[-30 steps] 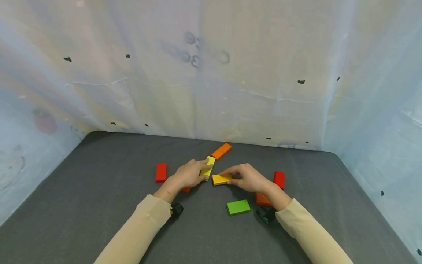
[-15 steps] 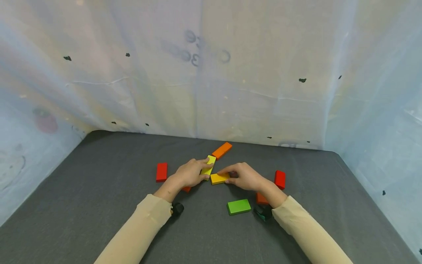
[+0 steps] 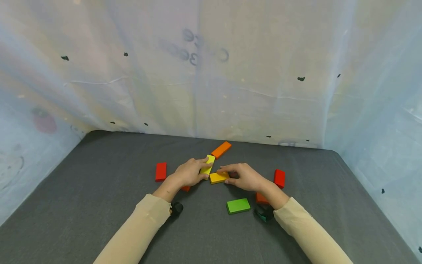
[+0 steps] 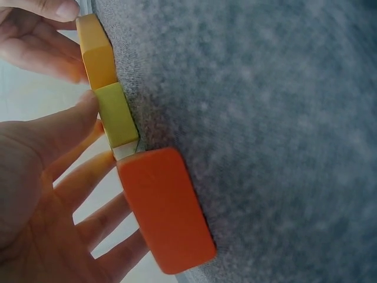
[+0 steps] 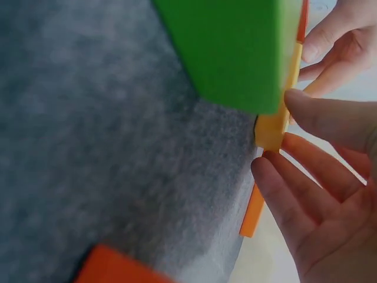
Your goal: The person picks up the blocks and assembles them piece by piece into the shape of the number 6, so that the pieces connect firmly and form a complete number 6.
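Note:
My left hand (image 3: 189,173) pinches a yellow block (image 3: 206,171) lying flat on the dark cloth, thumb at its near end and fingertips across its top. My right hand (image 3: 244,177) holds an amber block (image 3: 218,178) between thumb and fingers at its right end. The amber block's left end meets or nearly meets the yellow block's near end; in the left wrist view the amber block (image 4: 97,53) appears against the yellow one (image 4: 118,115). An orange block (image 3: 221,150) lies slanted at the yellow block's far end, seemingly touching it.
A green block (image 3: 238,206) lies nearer me. Red blocks lie at left (image 3: 160,171) and right (image 3: 279,178). One orange-red block (image 3: 186,189) is partly under my left wrist, another (image 3: 261,198) beside my right forearm. Pale sheeting (image 3: 257,110) borders the table behind.
My right hand has slid slightly left with the amber block, bringing it up to the yellow block. The left hand has stayed on the yellow block.

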The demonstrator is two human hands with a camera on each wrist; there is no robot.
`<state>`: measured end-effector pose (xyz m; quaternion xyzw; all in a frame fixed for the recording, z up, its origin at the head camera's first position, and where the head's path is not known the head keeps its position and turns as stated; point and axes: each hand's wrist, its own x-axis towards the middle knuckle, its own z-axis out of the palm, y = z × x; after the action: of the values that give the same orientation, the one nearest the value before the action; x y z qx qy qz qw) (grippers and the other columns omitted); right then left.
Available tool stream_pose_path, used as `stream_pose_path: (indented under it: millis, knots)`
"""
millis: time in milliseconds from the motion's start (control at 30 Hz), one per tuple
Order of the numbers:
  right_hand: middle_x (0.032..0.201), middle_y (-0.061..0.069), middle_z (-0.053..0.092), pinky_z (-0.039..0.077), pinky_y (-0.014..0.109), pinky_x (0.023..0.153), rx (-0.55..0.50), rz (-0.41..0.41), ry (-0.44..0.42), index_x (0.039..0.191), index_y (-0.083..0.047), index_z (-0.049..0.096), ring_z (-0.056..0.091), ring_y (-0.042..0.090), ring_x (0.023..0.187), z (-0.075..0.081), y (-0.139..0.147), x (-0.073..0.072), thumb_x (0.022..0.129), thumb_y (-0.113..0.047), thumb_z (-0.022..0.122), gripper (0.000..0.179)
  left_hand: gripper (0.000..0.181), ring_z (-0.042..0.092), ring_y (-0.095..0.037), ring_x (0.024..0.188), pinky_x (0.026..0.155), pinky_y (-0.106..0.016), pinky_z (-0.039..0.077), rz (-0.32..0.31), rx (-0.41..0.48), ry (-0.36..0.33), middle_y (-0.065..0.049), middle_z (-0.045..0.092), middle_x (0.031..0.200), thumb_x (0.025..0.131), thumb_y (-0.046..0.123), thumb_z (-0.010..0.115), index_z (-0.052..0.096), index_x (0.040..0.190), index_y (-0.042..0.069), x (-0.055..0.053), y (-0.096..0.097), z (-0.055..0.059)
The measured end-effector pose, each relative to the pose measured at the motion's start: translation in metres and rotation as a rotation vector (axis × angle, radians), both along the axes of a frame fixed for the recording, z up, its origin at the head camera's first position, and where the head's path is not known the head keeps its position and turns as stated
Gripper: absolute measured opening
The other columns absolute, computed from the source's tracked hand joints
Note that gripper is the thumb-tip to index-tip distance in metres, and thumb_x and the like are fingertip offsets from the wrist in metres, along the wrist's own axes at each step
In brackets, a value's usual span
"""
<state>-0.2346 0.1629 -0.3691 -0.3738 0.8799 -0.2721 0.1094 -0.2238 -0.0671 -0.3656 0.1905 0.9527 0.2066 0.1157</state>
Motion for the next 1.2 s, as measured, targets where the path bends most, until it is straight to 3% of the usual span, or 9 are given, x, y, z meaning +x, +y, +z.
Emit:
stream_pose_path:
  millis: [333, 600, 1200]
  knots:
    - [0.139, 0.014, 0.054, 0.051, 0.043, 0.094, -0.025, -0.020, 0.015, 0.133, -0.008, 0.058, 0.055, 0.030, 0.123, 0.004, 0.015, 0.011, 0.091, -0.012, 0.066, 0.043, 0.048, 0.035, -0.034, 0.138, 0.104, -0.053, 0.039, 0.003, -0.006, -0.006, -0.001, 0.031, 0.156, 0.095, 0.028, 0.060, 0.050, 0.142, 0.021, 0.000, 0.001, 0.000]
    - [0.138, 0.007, 0.056, 0.051, 0.043, 0.094, -0.029, -0.059, -0.015, 0.133, -0.010, 0.058, 0.062, 0.029, 0.113, 0.004, 0.028, 0.023, 0.090, -0.021, 0.068, 0.045, 0.048, 0.037, -0.033, 0.137, 0.102, -0.053, 0.041, -0.004, 0.001, -0.001, -0.001, 0.032, 0.156, 0.095, 0.028, 0.060, 0.050, 0.142, 0.021, 0.001, 0.000, -0.001]
    - [0.135, 0.011, 0.058, 0.052, 0.042, 0.091, -0.079, -0.048, -0.026, 0.128, -0.008, 0.062, 0.060, 0.028, 0.116, 0.000, 0.047, 0.042, 0.090, -0.024, 0.069, 0.042, 0.049, 0.035, -0.035, 0.138, 0.101, -0.054, 0.041, -0.018, 0.021, 0.001, -0.003, 0.031, 0.156, 0.095, 0.026, 0.060, 0.049, 0.142, 0.019, 0.000, -0.001, -0.002]
